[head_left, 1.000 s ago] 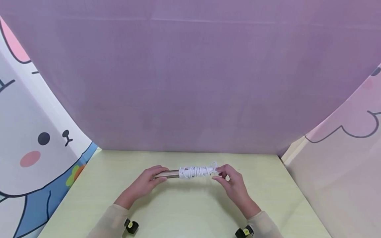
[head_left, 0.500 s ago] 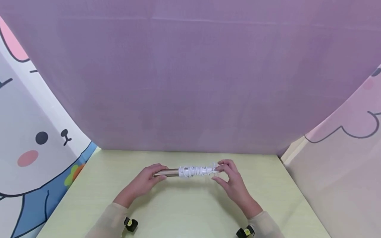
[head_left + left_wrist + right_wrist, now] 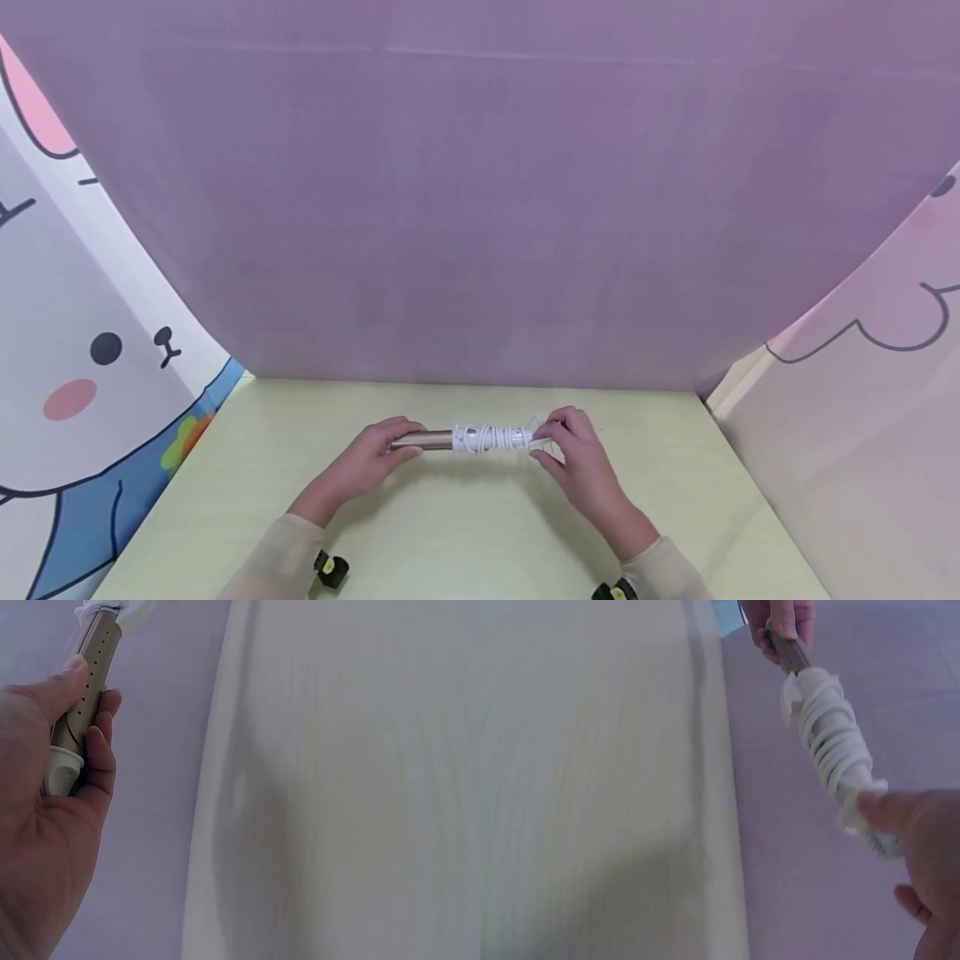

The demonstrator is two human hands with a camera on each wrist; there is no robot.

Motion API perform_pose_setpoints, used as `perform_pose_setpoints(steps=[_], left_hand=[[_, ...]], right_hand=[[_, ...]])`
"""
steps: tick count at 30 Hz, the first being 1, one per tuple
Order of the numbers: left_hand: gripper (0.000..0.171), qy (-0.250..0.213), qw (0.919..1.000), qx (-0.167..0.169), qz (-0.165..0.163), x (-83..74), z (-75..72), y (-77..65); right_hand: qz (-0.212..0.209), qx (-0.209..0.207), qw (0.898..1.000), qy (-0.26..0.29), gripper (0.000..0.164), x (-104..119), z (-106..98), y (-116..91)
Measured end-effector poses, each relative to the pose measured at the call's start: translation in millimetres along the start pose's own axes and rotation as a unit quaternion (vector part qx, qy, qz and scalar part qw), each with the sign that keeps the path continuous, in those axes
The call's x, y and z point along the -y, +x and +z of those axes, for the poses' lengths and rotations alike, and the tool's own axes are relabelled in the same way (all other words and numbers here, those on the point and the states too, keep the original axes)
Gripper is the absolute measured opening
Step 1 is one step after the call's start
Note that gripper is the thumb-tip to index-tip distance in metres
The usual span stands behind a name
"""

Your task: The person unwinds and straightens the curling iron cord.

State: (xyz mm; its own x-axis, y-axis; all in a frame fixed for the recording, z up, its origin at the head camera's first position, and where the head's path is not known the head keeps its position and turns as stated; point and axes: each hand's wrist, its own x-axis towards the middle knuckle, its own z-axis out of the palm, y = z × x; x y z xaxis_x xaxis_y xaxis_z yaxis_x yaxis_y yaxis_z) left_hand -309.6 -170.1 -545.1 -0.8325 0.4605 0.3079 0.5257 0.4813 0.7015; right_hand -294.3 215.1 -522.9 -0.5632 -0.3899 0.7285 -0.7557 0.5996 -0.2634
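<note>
Because the slim cylindrical tool of brown metal and white plastic (image 3: 460, 438) is being held crosswise above the pale yellow table (image 3: 450, 533), I am reading the left hand (image 3: 363, 457) as its brace: it is gripping the bare barrel (image 3: 431, 440), leaving the coiled white cord (image 3: 497, 438) uncovered. Well apart from it, the right hand (image 3: 583, 462) is pinching the tool's right end, probably controlling the cord there; whether cord, plastic or both are sitting in that pinch, I cannot tell. From the left wrist I am seeing small dark holes (image 3: 91, 673) along the barrel and a white plastic cap (image 3: 64, 769) inside the palm, both missing from the head view, while the right wrist is revealing a white fin (image 3: 789, 699) on the near side.
</note>
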Motion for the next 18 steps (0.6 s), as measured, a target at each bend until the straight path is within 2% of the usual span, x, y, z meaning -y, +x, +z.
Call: perform_pose_setpoints(steps=[4, 11, 18], left_hand=[[0.028, 0.004, 1.0, 0.001, 0.005, 0.2, 0.6, 0.8], [0.025, 0.01, 0.9999, 0.009, 0.009, 2.2, 1.5, -2.1], [0.023, 0.013, 0.9997, 0.017, 0.015, -0.2, 2.7, -0.5]], right_hand=[[0.025, 0.022, 0.999, -0.017, 0.04, 6.5, -0.7, 1.2], [0.067, 0.102, 0.992, 0.002, 0.029, 13.2, -8.7, 2.0], [0.065, 0.13, 0.987, -0.076, 0.028, 24.3, -12.4, 8.6]])
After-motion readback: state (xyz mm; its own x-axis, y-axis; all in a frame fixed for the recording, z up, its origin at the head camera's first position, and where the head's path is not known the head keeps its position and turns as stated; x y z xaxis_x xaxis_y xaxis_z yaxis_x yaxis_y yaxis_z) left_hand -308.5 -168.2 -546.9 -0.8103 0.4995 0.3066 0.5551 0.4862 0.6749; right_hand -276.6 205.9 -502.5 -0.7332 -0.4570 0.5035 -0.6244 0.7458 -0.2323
